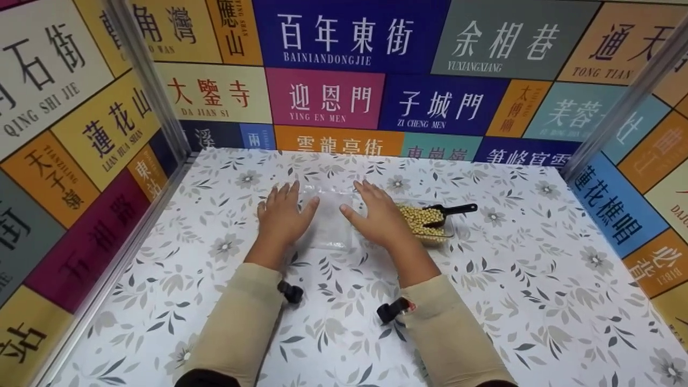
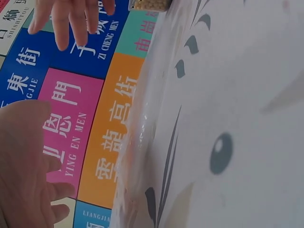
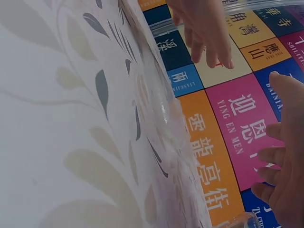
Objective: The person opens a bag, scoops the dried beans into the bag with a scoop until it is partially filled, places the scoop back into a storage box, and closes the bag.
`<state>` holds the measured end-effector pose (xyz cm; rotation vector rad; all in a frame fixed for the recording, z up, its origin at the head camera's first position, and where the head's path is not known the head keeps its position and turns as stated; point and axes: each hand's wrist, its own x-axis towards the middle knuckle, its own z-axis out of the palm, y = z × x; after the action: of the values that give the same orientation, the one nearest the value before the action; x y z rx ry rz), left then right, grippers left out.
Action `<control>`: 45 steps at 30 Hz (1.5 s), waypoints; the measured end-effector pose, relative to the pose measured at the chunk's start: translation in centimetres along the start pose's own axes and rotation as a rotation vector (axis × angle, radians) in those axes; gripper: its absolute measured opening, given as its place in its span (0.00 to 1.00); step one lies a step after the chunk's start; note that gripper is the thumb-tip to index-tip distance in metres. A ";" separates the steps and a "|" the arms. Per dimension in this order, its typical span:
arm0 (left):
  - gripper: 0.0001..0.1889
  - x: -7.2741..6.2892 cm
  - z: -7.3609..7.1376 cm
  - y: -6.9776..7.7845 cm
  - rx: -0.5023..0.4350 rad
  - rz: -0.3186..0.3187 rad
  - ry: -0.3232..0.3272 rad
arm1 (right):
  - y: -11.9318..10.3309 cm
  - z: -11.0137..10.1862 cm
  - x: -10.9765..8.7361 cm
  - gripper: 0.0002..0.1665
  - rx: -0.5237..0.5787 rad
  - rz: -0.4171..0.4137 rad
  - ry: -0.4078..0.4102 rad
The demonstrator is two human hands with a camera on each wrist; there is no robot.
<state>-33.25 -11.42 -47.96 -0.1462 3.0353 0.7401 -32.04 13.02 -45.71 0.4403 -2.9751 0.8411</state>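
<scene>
A clear plastic bag (image 1: 332, 223) (image 2: 145, 118) (image 3: 164, 107) lies flat on the patterned tabletop between the two hands. On its left is the left hand (image 1: 284, 215) (image 2: 23, 161), fingers extended, thumb toward the bag. The right hand (image 1: 380, 217) (image 3: 285, 152) is on the bag's other side, also with extended fingers. Both wrist views show the palms facing each other with nothing gripped. Just right of the right hand stands a clear container (image 1: 450, 236) of yellowish beans (image 1: 422, 217), partly hidden by that hand. A black scoop (image 1: 457, 209) rests in the beans, handle pointing right.
The table (image 1: 537, 301) has a white leaf-and-flower cover. Panels with coloured street-name signs (image 1: 328, 97) enclose its back, left and right sides. Metal-looking posts (image 1: 156, 80) stand at the back corners. A black wrist device (image 1: 290, 292) is strapped at each sleeve.
</scene>
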 end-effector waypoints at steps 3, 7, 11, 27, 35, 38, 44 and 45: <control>0.46 -0.1 0.2 0.3 -0.064 -0.032 -0.030 | 0.1 0.7 0.1 0.56 0.044 0.027 -0.043; 0.46 0.0 0.1 0.5 -0.143 -0.084 -0.101 | 0.1 1.4 0.2 0.53 0.094 0.062 -0.091; 0.46 0.0 0.1 0.5 -0.196 -0.125 -0.166 | -0.2 1.9 0.1 0.51 0.119 0.090 -0.126; 0.39 0.1 0.5 -0.5 -0.282 -0.097 -0.174 | 0.3 3.5 0.0 0.41 0.121 0.028 -0.189; 0.34 0.6 0.2 -1.1 -0.424 -0.038 -0.080 | 0.1 3.1 -0.1 0.36 0.276 0.046 -0.033; 0.32 0.7 0.1 -1.1 -0.478 -0.037 -0.037 | 0.0 2.9 -0.1 0.33 0.332 0.058 0.024; 0.31 0.8 -0.4 -0.8 -0.546 -0.071 -0.032 | -0.2 2.6 0.0 0.27 0.408 0.070 0.136; 0.31 0.9 -0.5 -0.7 -0.559 -0.084 -0.041 | -0.2 2.6 0.0 0.26 0.425 0.071 0.158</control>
<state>-34.03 -12.34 -47.87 -0.2552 2.6759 1.5346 -31.82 11.48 -47.81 0.2586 -2.6741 1.4493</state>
